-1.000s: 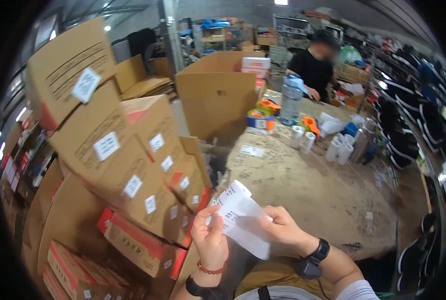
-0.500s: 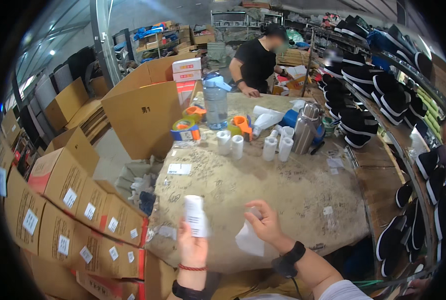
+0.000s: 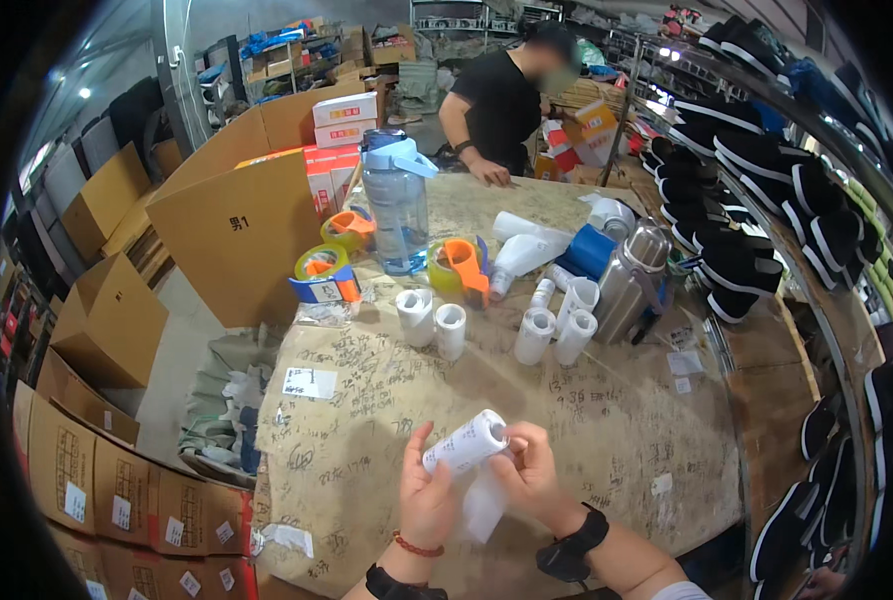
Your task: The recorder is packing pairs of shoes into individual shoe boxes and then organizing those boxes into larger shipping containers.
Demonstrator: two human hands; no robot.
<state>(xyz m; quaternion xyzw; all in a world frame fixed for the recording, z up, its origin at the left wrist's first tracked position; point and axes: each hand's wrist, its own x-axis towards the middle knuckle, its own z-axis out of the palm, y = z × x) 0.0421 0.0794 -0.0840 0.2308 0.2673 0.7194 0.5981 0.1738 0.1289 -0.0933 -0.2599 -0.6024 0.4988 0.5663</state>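
Observation:
My left hand (image 3: 428, 492) is closed around a roll of white printed labels (image 3: 458, 446), tilted with its open end up to the right. My right hand (image 3: 532, 474) is beside that end, fingers pinched close to it. A loose whitish strip (image 3: 483, 508) hangs between the two hands, apparently held in the right one; its upper end is hidden by the fingers. Beyond the hands, several similar white rolls stand upright in two groups, one at the left (image 3: 450, 332) and one at the right (image 3: 534, 336).
On the written-on table (image 3: 386, 430) stand a blue water bottle (image 3: 394, 205), tape dispensers (image 3: 458, 270) and a steel flask (image 3: 632, 275). A person in black (image 3: 501, 110) leans at the far edge. Cartons (image 3: 146, 490) line the left; racks of black shoes (image 3: 736, 270) the right.
Both hands have come together. The label roll has moved right and tilted from upright, and my right hand now meets its end. The view has shifted, and the table things appear nearer.

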